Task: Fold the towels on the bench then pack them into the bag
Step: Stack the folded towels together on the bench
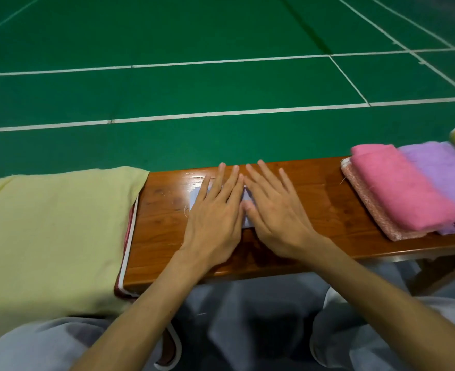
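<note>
The left hand (215, 215) and the right hand (274, 218) lie side by side, flat on a small pale folded towel (196, 199) in the middle of the wooden worktop (314, 199). The fingers (231, 183) are straight and press down without gripping anything. A yellow cloth (47, 231) covers the left end. Folded pink (400, 188) and purple (443, 167) towels lie at the right end.

A green court floor (221, 30) marked with white lines (221, 113) stretches away beyond the left hand (215, 218) and right hand (277, 220). Nearer than both, under the forearms, are grey trousers (247, 317).
</note>
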Tool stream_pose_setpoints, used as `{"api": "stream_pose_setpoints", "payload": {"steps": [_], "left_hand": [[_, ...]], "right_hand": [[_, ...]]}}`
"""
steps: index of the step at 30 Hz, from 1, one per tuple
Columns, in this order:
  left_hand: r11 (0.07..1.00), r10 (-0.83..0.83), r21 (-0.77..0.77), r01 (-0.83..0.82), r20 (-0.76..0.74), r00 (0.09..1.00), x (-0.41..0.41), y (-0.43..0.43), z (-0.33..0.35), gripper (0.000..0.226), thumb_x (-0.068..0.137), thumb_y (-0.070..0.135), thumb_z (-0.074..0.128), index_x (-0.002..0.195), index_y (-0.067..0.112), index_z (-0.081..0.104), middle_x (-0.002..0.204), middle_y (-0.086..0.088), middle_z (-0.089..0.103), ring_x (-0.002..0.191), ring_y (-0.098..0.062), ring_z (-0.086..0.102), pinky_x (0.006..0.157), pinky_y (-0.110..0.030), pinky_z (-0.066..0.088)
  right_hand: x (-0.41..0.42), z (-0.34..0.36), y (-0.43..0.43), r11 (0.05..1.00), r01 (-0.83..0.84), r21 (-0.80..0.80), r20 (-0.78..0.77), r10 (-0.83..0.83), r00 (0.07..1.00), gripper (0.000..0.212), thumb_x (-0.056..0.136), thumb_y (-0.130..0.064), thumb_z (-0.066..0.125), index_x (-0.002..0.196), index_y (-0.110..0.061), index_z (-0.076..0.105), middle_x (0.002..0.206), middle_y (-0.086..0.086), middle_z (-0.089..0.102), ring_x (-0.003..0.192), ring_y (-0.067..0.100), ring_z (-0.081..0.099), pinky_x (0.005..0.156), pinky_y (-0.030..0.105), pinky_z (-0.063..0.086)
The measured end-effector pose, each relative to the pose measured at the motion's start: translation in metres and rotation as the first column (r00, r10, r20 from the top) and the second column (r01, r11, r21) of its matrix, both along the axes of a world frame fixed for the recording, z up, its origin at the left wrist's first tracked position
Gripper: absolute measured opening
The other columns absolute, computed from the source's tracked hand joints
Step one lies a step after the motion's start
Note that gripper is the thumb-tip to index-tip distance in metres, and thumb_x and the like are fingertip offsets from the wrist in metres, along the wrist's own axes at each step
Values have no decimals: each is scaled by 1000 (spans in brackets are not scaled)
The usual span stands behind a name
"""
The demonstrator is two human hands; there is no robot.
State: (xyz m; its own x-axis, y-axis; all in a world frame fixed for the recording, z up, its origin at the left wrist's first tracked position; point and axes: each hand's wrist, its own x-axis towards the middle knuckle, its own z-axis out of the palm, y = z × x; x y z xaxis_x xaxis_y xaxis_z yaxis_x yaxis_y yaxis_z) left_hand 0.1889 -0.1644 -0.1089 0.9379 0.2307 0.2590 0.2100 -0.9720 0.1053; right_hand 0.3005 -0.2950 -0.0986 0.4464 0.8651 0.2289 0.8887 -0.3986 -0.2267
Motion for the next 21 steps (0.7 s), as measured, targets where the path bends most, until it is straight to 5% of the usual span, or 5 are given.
{"api": "stream_pose_setpoints", "payload": {"steps": [4,18,21], "left_hand": [[995,102,14,-101,-113,988,-9,11,-19,62,110,42,11,163,12,23,170,-6,19,160,-23,1,129,-49,8],[883,189,-421,-206,-83,979,-25,38,-17,67,105,47,14,163,15,22,170,-1,17,158,-17,5,127,-38,3],[777,363,-544,-317,-25,931,-28,43,-15,65,105,56,31,147,9,44,153,-15,48,146,-34,39,119,-58,33]], "right_hand": [[3,-17,-2,967,-38,-254,15,44,999,73,102,-55,3,165,-18,13,173,2,5,159,21,-9,127,55,2],[28,-23,-26,972,122,-199,-179,-158,971,59,104,-52,5,161,-44,17,172,-6,10,159,18,-2,128,50,-1],[33,-18,-29,981,118,-157,-256,-156,954,62,102,-54,14,162,-41,17,171,-3,14,159,20,7,128,49,5]]}}
